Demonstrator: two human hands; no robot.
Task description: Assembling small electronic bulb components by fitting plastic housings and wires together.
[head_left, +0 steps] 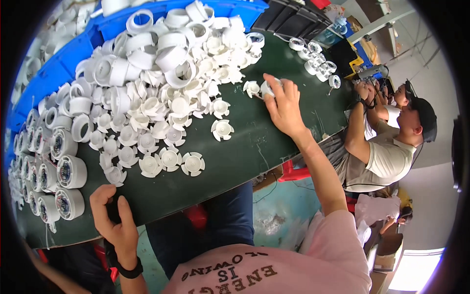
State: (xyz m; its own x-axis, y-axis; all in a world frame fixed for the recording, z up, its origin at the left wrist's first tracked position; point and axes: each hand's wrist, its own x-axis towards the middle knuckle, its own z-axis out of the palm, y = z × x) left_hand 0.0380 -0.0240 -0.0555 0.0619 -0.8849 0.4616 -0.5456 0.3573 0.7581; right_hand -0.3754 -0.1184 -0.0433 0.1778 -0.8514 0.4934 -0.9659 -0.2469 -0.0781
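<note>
White plastic fan impeller point(268, 88) sits on the green table point(245, 147) at the heap's point(166, 73) edge, right hand point(284, 105) closed over it. Likely light, rigid, with thin blades; best gripped by the hub. Left hand point(113, 223) grips the table edge, apparently empty.

Right hand point(283, 104) grips a white fan impeller point(269, 88); left hand point(113, 220) rests on green table point(235, 147).
</note>
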